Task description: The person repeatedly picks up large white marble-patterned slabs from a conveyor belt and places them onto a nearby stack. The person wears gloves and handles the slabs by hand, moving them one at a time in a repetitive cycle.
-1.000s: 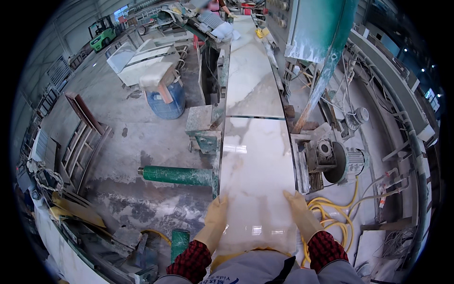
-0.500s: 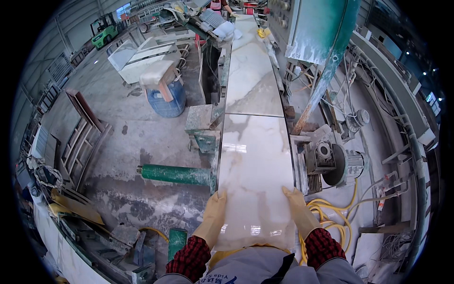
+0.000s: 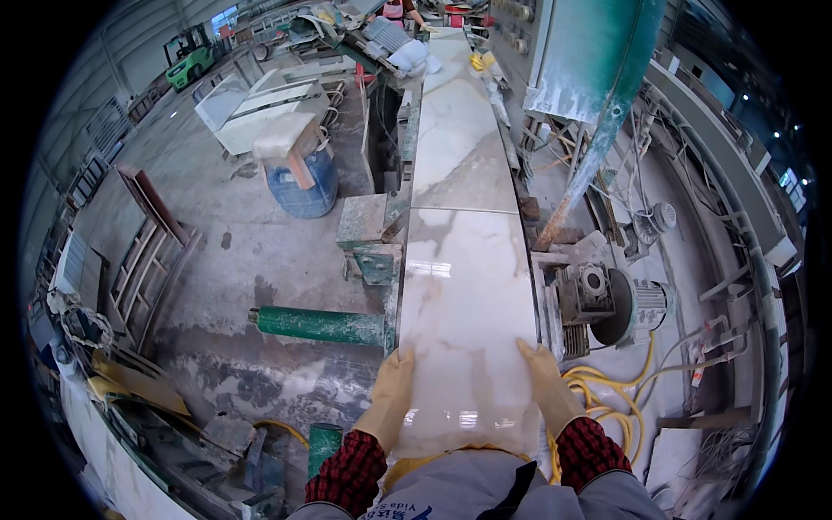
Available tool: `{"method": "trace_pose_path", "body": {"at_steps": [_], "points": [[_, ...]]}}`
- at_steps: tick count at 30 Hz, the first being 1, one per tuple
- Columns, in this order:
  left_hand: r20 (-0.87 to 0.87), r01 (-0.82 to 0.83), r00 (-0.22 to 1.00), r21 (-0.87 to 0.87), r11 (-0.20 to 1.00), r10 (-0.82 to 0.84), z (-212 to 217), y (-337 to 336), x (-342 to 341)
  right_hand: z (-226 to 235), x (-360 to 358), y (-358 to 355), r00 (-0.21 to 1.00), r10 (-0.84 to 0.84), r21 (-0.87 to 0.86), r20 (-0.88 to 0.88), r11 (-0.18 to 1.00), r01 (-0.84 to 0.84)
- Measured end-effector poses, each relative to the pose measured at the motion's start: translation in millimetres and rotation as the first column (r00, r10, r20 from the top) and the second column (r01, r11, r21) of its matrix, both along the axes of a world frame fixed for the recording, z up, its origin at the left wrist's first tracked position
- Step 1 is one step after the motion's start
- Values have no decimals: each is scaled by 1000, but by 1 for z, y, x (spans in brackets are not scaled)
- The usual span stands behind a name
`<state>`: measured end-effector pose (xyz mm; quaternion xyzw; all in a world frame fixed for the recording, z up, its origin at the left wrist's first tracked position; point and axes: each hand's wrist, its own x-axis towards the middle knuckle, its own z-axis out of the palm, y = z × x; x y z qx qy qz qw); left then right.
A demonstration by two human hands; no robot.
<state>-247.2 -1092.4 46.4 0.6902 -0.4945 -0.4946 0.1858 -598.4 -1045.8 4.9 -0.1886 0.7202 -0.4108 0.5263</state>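
Observation:
A glossy white stone slab [image 3: 468, 338] with beige veining lies lengthwise in front of me, its near end close to my waist. My left hand [image 3: 392, 388], in a pale tan rubber glove, is closed on its left edge. Across from it my right hand [image 3: 548, 381], gloved the same way, grips the right edge. The fingers of both hands are partly hidden at the slab's sides and underside. Against the slab's far end lies a second veined slab [image 3: 464, 130], with a thin straight seam between them.
A motor with a gearbox [image 3: 641, 303] stands right of the slab, above coiled yellow hose [image 3: 607, 407]. On the left a green roller [image 3: 322, 324] juts out, and a blue drum [image 3: 303, 186] stands beyond. A green machine housing [image 3: 589, 61] rises at far right. Another person's hand [image 3: 425, 28] is at the far end.
Both gloved hands keep the same hold on the slab's edges. The view has shifted very slightly; nothing else has visibly moved.

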Motion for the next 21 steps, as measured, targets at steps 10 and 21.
{"method": "trace_pose_path", "body": {"at_steps": [10,21], "points": [[29,-18,999,66,998,16,12,-15,-5,22,4,-4,1000,17,-38,16,999,-16],[233,248,949,-136,959,-212,13,-52,37,60,-25,-10,441,475,379,-762,878,-292]]}}
